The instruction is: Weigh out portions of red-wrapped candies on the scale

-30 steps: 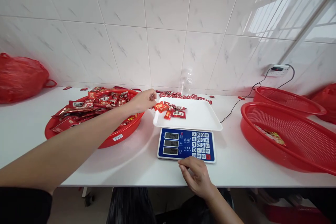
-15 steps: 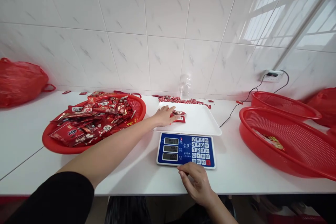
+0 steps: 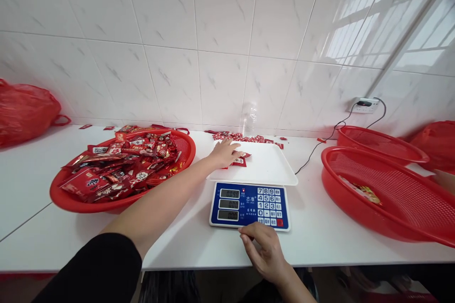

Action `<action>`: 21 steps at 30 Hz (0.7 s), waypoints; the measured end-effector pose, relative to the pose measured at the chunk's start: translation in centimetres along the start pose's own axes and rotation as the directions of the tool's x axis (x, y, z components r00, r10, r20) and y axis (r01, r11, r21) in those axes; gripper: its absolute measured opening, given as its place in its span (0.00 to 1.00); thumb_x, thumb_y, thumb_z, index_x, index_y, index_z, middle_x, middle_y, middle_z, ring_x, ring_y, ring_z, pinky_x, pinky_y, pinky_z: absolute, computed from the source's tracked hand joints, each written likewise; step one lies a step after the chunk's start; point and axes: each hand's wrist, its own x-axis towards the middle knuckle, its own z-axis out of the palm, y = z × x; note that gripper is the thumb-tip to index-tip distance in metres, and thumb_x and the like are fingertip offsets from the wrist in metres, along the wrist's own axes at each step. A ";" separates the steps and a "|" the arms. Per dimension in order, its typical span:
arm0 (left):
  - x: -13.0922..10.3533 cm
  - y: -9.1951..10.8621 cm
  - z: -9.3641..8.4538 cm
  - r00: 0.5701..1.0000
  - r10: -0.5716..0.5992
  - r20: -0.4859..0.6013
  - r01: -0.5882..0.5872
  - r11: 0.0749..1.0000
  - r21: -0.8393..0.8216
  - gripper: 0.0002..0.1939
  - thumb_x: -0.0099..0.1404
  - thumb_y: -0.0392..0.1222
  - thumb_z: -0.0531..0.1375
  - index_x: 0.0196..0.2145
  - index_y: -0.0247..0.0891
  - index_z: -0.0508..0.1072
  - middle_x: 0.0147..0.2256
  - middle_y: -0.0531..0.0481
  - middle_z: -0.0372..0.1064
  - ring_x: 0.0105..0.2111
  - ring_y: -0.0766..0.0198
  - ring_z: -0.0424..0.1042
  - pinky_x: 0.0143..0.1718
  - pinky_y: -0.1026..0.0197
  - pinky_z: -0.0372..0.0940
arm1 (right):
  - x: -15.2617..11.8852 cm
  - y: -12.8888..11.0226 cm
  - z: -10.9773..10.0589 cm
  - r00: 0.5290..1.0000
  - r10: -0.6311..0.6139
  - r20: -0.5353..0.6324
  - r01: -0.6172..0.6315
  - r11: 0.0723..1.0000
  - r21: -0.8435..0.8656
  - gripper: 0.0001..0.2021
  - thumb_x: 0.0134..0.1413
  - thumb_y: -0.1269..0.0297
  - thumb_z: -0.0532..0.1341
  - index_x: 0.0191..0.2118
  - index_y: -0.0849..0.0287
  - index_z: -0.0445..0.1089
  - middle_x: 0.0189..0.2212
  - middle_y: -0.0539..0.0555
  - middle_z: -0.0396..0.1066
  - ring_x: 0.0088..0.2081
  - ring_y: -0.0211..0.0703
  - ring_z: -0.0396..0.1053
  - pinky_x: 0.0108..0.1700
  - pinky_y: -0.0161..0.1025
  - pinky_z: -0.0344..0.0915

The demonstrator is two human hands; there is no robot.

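My left hand [image 3: 224, 153] reaches over the left part of the white weighing tray [image 3: 272, 163], its fingers stretched out above and against several small red snack packets [image 3: 240, 161]. The hand partly covers them. Under the tray's front edge is the blue keypad of a digital scale [image 3: 252, 207], its displays lit. My right hand [image 3: 265, 251] rests at the scale's front edge with fingers curled and thumb close to the index finger; I see nothing held in it. Left of the scale, a red basket [image 3: 188, 151] is heaped with red packets [image 3: 117, 165].
Small red packets [image 3: 245, 138] lie along the wall behind the tray, near a clear plastic bottle [image 3: 250, 120]. At right stand two red baskets, the nearer basket [image 3: 355, 213] holding a few packets. A black cable [image 3: 317, 151] runs to a socket [image 3: 366, 105]. A red bag [image 3: 28, 113] sits far left.
The top display has gone from about 0.057 to about 0.090. My left hand has shifted slightly over the packets, with its fingers still outstretched. My right hand has barely moved.
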 end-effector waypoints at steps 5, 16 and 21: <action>-6.0 -0.5 -1.7 0.786 -0.026 -0.618 -0.203 0.933 -0.297 0.16 0.70 0.48 0.51 0.51 0.41 0.69 0.50 0.45 0.70 0.52 0.59 0.68 0.55 0.53 0.61 | 0.2 -0.2 -0.2 1.000 -0.023 0.007 0.023 1.000 0.007 0.09 0.59 0.74 0.56 0.43 0.56 0.68 0.31 0.53 0.74 0.32 0.40 0.72 0.33 0.36 0.65; -12.4 -3.2 1.5 0.635 0.198 -0.746 -0.332 0.943 -0.032 0.11 0.68 0.39 0.53 0.48 0.39 0.66 0.42 0.45 0.71 0.43 0.59 0.72 0.46 0.54 0.68 | 0.0 0.0 0.0 0.995 -0.088 0.041 0.091 0.993 -0.074 0.09 0.58 0.73 0.56 0.43 0.57 0.68 0.31 0.54 0.75 0.29 0.40 0.71 0.30 0.37 0.65; -13.1 -3.8 2.5 0.736 0.007 -0.677 -0.258 0.927 -0.271 0.14 0.69 0.43 0.52 0.51 0.40 0.65 0.45 0.44 0.70 0.45 0.58 0.71 0.48 0.53 0.67 | 0.5 -0.4 -0.2 0.993 -0.095 0.070 0.103 0.988 -0.117 0.09 0.58 0.72 0.56 0.43 0.57 0.68 0.31 0.54 0.75 0.29 0.41 0.72 0.30 0.37 0.67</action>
